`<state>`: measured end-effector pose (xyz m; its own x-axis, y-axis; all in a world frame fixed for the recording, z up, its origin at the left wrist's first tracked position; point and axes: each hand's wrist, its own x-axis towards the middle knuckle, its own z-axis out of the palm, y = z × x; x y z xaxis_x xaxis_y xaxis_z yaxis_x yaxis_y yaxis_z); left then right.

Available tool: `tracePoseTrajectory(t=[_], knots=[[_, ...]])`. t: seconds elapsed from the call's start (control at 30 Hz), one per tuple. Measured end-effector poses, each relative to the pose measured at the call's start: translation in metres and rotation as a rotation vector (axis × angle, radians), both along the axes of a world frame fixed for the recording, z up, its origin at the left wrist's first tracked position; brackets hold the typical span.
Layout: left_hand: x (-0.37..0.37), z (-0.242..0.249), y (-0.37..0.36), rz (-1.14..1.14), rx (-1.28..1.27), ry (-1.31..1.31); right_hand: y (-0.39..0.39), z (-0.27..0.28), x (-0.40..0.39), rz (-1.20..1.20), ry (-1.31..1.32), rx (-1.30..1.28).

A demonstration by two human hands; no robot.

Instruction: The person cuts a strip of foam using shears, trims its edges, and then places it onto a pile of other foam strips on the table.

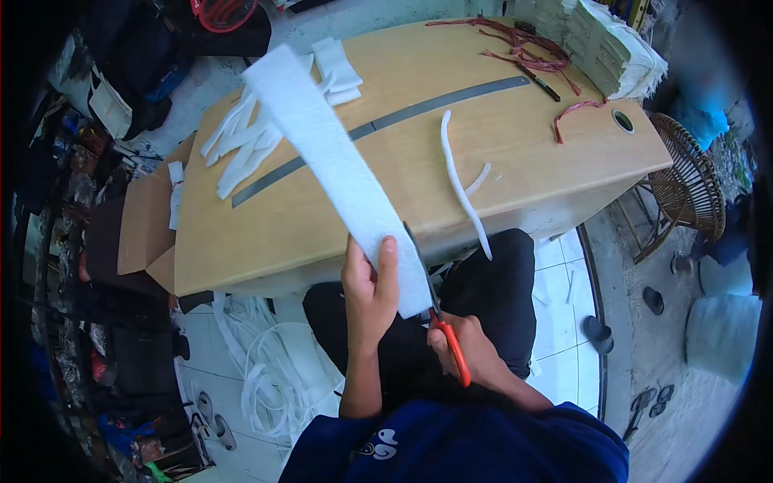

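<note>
My left hand (372, 286) grips a long white strip of foam-like padding (330, 165) near its lower end, thumb lying on top. The strip slants up and away over the table. Orange-handled scissors (452, 348) are in my right hand (475, 350), their dark blades lying along the strip's right edge by its lower corner. Beyond, a thin white offcut (459, 181) hangs over the table's front edge, with a shorter curved sliver (480, 179) beside it. A long metal ruler (435, 105) lies across the table, partly hidden behind the strip.
Several white strips (241, 149) are heaped at the left of the wooden table (266, 258). Dark red cords (531, 48) and a stack of white sheets (608, 52) lie at the far right. A cardboard box (145, 225), tangled white offcuts (278, 370) and a wicker chair (684, 173) stand around it.
</note>
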<state>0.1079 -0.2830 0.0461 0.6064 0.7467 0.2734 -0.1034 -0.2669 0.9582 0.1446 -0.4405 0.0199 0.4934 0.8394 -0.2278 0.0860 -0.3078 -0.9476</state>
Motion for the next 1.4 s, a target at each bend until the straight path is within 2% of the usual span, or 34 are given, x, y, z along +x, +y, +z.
tracePoseTrajectory(t=[0.2,0.3,0.43,0.5,0.6,0.83,0.93,1.0,1.1,1.2,1.3,1.4], knots=[[-0.004,0.001,-0.002,-0.080,-0.030,0.017,0.007,-0.005,0.000,-0.032,-0.011,0.161],[-0.003,0.000,0.000,-0.051,-0.051,-0.036,0.004,-0.007,0.002,-0.079,0.003,0.170],[-0.004,-0.003,0.002,-0.056,-0.033,-0.024,-0.003,-0.008,0.009,-0.039,0.049,0.178],[-0.003,-0.003,0.002,-0.061,-0.021,-0.030,-0.006,-0.005,0.009,0.014,-0.043,0.190],[-0.003,0.001,0.001,-0.070,-0.063,0.004,-0.008,-0.004,0.009,0.081,-0.073,0.157],[-0.005,-0.002,0.001,-0.098,-0.036,0.044,-0.003,-0.008,0.005,0.041,-0.099,0.163],[-0.002,-0.002,-0.002,-0.086,-0.011,0.013,-0.001,-0.011,0.002,0.007,-0.204,0.057],[-0.002,-0.002,-0.003,-0.071,-0.043,-0.011,0.001,0.003,0.003,-0.017,-0.122,-0.075],[-0.002,-0.002,-0.003,-0.101,-0.053,-0.009,0.003,0.007,0.005,-0.031,0.035,-0.070],[-0.005,-0.006,0.001,-0.081,-0.030,0.015,0.003,-0.004,0.005,-0.102,-0.005,0.086],[-0.003,-0.001,0.002,-0.047,-0.042,-0.025,-0.002,-0.004,0.008,-0.047,-0.012,0.197],[-0.002,-0.005,0.008,-0.014,-0.035,-0.058,-0.010,-0.006,0.008,0.037,0.003,0.141]])
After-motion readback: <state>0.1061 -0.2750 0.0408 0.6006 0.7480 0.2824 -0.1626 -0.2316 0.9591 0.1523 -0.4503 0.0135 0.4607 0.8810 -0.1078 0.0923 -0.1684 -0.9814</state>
